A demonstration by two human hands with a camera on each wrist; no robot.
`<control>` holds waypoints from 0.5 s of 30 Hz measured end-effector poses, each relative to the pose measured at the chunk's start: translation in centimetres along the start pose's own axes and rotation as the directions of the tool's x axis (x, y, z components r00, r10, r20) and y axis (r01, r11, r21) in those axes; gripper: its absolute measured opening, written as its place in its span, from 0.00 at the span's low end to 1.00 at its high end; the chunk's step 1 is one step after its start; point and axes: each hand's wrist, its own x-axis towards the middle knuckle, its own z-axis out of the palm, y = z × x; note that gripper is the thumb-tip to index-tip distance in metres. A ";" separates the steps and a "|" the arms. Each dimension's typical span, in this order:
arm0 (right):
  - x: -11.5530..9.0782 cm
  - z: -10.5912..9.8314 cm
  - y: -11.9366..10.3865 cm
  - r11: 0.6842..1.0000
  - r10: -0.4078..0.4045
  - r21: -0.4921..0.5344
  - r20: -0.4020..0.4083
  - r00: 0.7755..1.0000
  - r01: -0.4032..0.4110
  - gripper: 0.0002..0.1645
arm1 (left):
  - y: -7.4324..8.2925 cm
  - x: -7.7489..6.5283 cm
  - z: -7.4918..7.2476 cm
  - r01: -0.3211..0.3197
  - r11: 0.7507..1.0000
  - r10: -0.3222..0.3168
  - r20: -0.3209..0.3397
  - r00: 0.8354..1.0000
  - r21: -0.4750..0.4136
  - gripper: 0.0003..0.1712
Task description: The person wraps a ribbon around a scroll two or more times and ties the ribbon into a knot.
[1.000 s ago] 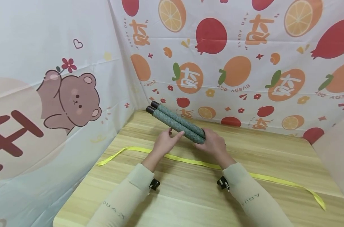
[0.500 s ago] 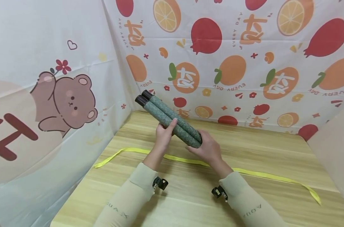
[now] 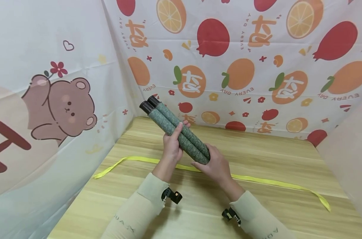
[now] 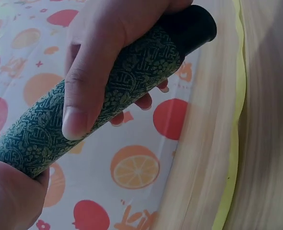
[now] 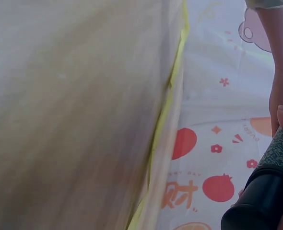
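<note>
Two green patterned rolled scrolls (image 3: 159, 122) with black end knobs (image 3: 146, 107) lie side by side, held at a slant above the table. My left hand (image 3: 172, 144) grips them around the middle, thumb across the top and fingertips showing at the far side. At the lower, near end, my right hand (image 3: 218, 164) holds both, covering the knobs there in the head view. The left wrist view shows the fabric of one scroll (image 4: 136, 72) under the left thumb. A black knob (image 5: 256, 203) shows beside the right hand in the right wrist view.
Behind the hands, a yellow ribbon (image 3: 267, 180) lies across the wooden table (image 3: 199, 212), passing under both arms. A fruit-print cloth (image 3: 243, 39) hangs at the back, a bear-print cloth (image 3: 70, 109) at the left. Each sleeve carries a black wrist camera (image 3: 172, 196).
My left hand has moved from beside the scrolls to gripping them, its thumb now on top. The scrolls' far end has risen and tilted up; the right hand has drawn slightly nearer.
</note>
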 end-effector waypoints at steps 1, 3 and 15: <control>-0.2 0.0 0.0 1.000 0.000 -0.004 0.000 1.000 0.000 0.49 | -0.1 -0.1 0.0 0.007 1.000 -0.007 -0.002 1.000 0.002 0.26; -0.6 0.0 0.0 1.000 -0.006 -0.018 -0.004 1.000 0.006 0.50 | -0.3 -0.1 0.0 0.017 1.000 -0.017 -0.010 1.000 -0.004 0.25; -1.9 0.0 0.0 0.999 -0.012 -0.051 0.027 1.000 0.013 0.49 | -1.2 -0.3 -0.1 0.072 0.997 -0.070 -0.056 0.996 0.029 0.19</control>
